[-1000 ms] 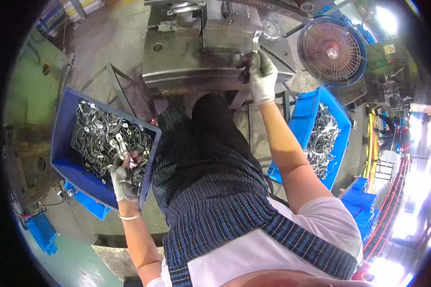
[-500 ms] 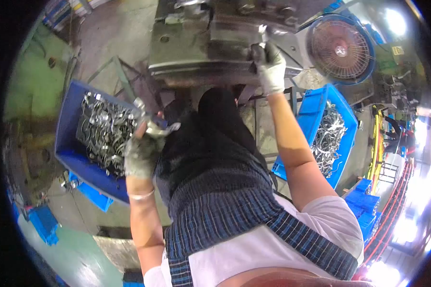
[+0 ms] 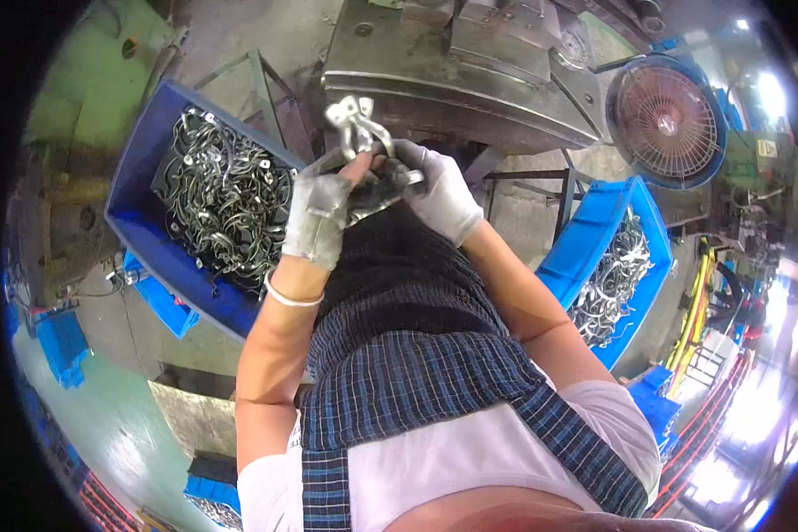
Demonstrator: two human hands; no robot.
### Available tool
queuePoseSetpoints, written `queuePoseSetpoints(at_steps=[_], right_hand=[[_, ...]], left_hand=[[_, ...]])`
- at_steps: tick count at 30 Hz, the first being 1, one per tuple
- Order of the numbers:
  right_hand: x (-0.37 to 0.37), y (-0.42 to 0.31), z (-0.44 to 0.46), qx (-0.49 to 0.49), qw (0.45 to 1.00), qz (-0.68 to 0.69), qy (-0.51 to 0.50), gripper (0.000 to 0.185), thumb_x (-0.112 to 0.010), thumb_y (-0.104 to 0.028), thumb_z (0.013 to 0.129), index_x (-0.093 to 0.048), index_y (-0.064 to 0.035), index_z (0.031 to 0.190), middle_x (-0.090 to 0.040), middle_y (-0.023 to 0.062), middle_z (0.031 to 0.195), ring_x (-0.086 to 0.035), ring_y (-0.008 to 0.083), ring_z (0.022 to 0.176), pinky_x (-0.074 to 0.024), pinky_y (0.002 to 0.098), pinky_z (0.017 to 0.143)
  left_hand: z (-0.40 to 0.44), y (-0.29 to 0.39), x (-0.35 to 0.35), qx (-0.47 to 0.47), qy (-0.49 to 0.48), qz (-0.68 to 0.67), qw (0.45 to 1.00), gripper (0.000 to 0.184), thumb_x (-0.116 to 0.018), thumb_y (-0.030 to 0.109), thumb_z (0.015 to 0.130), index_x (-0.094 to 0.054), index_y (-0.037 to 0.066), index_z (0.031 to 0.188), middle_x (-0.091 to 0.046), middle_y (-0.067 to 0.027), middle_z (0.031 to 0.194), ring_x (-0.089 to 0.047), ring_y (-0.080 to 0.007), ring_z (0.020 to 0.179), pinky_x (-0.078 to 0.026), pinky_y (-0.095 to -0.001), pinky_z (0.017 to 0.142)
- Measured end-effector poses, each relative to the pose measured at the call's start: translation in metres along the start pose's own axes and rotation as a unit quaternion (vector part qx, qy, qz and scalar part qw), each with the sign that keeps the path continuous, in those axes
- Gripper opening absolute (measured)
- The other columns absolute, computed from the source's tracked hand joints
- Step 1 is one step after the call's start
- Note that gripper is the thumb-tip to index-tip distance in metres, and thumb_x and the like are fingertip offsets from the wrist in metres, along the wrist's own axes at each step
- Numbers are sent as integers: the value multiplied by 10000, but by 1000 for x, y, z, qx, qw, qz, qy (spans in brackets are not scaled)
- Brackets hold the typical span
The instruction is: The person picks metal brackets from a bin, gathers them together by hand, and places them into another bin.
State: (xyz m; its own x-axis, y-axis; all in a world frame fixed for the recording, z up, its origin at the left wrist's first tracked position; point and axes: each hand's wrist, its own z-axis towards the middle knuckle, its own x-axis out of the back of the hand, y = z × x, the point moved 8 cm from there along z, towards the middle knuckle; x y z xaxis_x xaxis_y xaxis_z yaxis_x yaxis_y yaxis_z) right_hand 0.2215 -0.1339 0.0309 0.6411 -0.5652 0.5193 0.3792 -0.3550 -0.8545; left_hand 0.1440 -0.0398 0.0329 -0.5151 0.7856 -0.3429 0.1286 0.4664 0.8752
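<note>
Left hand [image 3: 315, 215] and right hand [image 3: 443, 191] together, fingers clamped on metal pieces [image 3: 348, 133] just off machine table [image 3: 399, 53] near-left corner, beside dark blue bin's [image 3: 142, 168] right corner.

Parts [image 3: 226, 191] lie in the left bin [image 3: 139, 173] and right bin [image 3: 587, 232], flanking the worker [image 3: 417, 390] there; the machine [image 3: 408, 55] stands ahead, the fan [image 3: 668, 124] to its right.

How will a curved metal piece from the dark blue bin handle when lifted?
Probably stiff: the curved metal pieces hold firm bends. Their shiny surfaces may be slippery. Heaped and overlapping in the dark blue bin, one could snag its neighbours.
</note>
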Motion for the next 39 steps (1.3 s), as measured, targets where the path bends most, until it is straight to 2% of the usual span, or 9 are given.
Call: queuePoseSetpoints(at_steps=[6, 12, 16, 26, 28, 32, 36, 37, 39], right_hand=[[83, 27, -27, 17, 896, 427, 122, 171, -450, -95, 860, -512, -6, 993, -569, 82, 899, -549, 155, 828, -445, 289, 753], [147, 68, -6, 18, 907, 164, 388, 188, -442, -131, 867, -534, 32, 887, -518, -18, 703, -453, 64, 613, -397, 219, 560], [149, 86, 13, 48, 905, 199, 372, 306, -459, -311, 874, -554, -24, 828, -543, 5, 669, -486, 54, 570, -410, 213, 455], [154, 95, 17, 39, 892, 276, 356, 207, -525, -76, 824, -549, 17, 1007, -531, -16, 721, -469, 31, 558, -413, 184, 452], [153, 95, 12, -34, 888, 266, 374, 196, -557, -33, 781, -566, 4, 973, -551, 8, 707, -467, 45, 491, -379, 185, 402], [162, 43, 1, 47, 924, -18, 380, 176, -586, -90, 781, -574, 36, 901, -596, 30, 723, -517, 82, 589, -400, 203, 518], [123, -16, -16, 132, 977, -124, 112, 247, -401, 9, 733, -548, 43, 928, -610, 97, 761, -580, 97, 680, -465, 222, 551], [104, -6, -17, 0, 990, 118, 74, 301, -404, -27, 722, -530, 53, 984, -589, 149, 860, -578, 99, 735, -475, 241, 582], [68, -3, -19, 35, 997, -26, 60, 404, -513, -21, 683, -515, -15, 1087, -573, 146, 898, -570, 162, 731, -462, 247, 615]], left_hand=[[2, -2, 48, -15, 86, 84, 993, 254, -498, 209, 853, -535, -19, 958, -558, -34, 739, -521, -107, 640, -425, -211, 546], [7, -47, 58, 77, 30, 78, 994, 213, -498, 156, 844, -533, -26, 947, -579, -59, 746, -556, -115, 646, -449, -210, 518], [3, -38, 51, 69, 33, 98, 992, 197, -518, 153, 825, -532, -11, 934, -590, -65, 743, -570, -130, 614, -454, -221, 536], [0, -66, 36, 190, 68, -162, 966, 227, -521, 164, 817, -499, 22, 993, -582, -91, 851, -574, -186, 765, -483, -282, 646], [9, -78, 37, 97, -36, -148, 984, 258, -530, 183, 813, -500, 21, 1011, -574, -94, 897, -560, -178, 807, -475, -279, 675], [7, -85, 32, 112, 9, -192, 975, 253, -534, 216, 813, -531, 28, 982, -571, -82, 913, -556, -156, 782, -469, -250, 655], [2, -78, 27, 180, 32, -247, 952, 248, -518, 198, 820, -514, 22, 995, -571, -86, 913, -558, -160, 767, -470, -251, 643], [3, -71, 21, 161, 31, -241, 956, 246, -516, 189, 820, -510, 19, 997, -571, -90, 913, -558, -161, 774, -472, -254, 642], [6, -56, 2, 90, 9, -208, 974, 265, -558, 189, 799, -513, 7, 986, -575, -78, 884, -569, -159, 765, -480, -252, 650]])
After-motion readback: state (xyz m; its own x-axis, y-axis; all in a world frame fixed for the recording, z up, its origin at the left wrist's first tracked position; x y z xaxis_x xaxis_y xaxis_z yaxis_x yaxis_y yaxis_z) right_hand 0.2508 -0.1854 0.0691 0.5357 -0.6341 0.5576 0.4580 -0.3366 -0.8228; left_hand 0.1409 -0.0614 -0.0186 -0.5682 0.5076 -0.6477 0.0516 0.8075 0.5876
